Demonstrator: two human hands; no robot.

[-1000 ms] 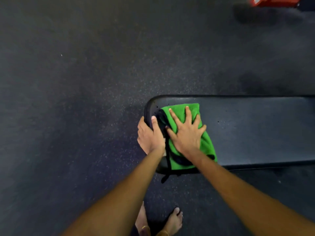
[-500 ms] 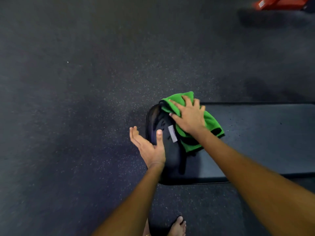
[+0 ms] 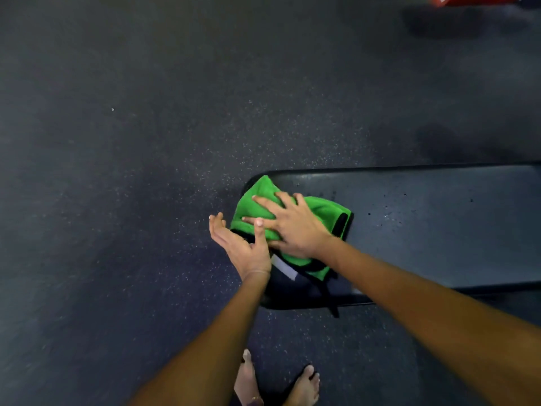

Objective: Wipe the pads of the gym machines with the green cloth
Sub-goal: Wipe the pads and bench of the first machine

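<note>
On the speckled dark rubber floor [image 3: 146, 171], a long black padded bench [image 3: 424, 224] runs from the middle of the view off the right edge, its rounded left end nearest the person. Compared with half a second ago, the green cloth [image 3: 257, 200] has slid back toward that left end and now covers the far-left corner of the pad, where a moment before it sat slightly farther right with more of the corner bare; one second ago it lay flatter and squarer on the pad. The right hand [image 3: 292, 227] lies on top of the cloth with fingers straight and spread, palm pressing down, fingertips pointing left and far. The cloth is bunched beneath it, with a black hem showing at its right side and a white tag [image 3: 284, 268] sticking out at the near edge, beside a dangling black strip. The left hand [image 3: 243, 244] is at the left end of the bench, palm turned up and open, fingers relaxed just off the pad's edge, thumb reaching up to touch the cloth; earlier its thumb rested on bare pad. Two bare feet [image 3: 278, 382] stand on the floor at the bottom. A red object [image 3: 468, 0] shows at the far right corner.
</note>
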